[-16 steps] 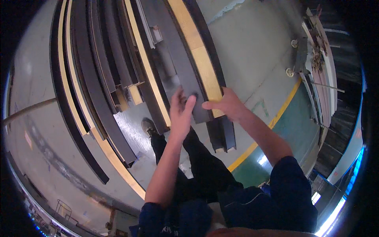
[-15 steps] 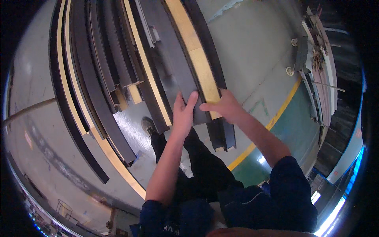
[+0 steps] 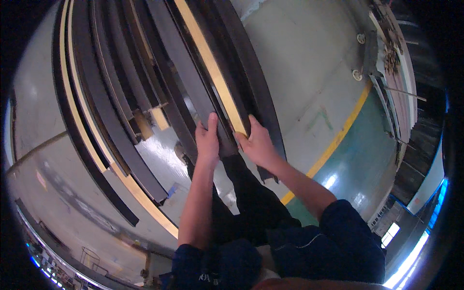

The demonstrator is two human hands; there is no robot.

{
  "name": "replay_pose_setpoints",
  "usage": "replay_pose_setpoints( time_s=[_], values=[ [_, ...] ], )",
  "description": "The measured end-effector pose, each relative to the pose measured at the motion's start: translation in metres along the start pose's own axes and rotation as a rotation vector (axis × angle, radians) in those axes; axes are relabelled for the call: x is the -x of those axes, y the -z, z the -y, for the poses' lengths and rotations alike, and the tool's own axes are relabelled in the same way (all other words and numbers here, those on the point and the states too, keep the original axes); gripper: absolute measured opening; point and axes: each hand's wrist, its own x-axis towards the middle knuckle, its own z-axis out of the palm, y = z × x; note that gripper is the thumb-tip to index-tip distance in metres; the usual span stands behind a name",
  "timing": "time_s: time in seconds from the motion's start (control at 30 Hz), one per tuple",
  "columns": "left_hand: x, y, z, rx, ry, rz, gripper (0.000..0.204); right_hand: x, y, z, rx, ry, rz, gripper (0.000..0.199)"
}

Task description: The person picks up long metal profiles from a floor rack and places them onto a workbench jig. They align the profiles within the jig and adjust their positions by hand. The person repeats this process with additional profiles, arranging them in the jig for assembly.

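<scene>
Both my hands grip the near end of a long dark board (image 3: pixel 193 92) with a pale wood strip (image 3: pixel 212 63) along its right side. On the board's left side, my left hand (image 3: pixel 208 141) has its thumb on top and its other fingers partly hidden. My right hand (image 3: pixel 256 145) closes round the right side, its thumb at the end of the pale strip. To the right of it lies another long dark beam (image 3: pixel 263 96). Several more dark lengths (image 3: pixel 96 111) lie side by side on the left, running away from me.
Pale wood strips (image 3: pixel 145 198) reach close to my left forearm. Short pale block ends (image 3: pixel 158 118) stick out among the dark lengths. On the right stands a wheeled rack (image 3: pixel 369 63) loaded with long strips (image 3: pixel 405 82). A yellow line (image 3: pixel 343 130) borders the green floor.
The held board has shifted left and tilted, so its dark face and pale strip look narrower. Both hands have moved left with it. The neighbouring beam on the right shows more.
</scene>
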Motion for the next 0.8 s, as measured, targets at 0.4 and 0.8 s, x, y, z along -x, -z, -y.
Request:
replay_pose_setpoints(
  time_s=[0.4, 0.8],
  values=[
    [-0.015, 0.011, 0.014, -0.084, -0.067, -0.040, 0.049, 0.018, -0.040, 0.001, 0.165, 0.122, 0.034, 0.083],
    [-0.014, 0.032, 0.014, 0.075, -0.037, 0.100, 0.057, 0.042, -0.052, 0.008, 0.451, 0.380, 0.015, 0.093]
  ],
)
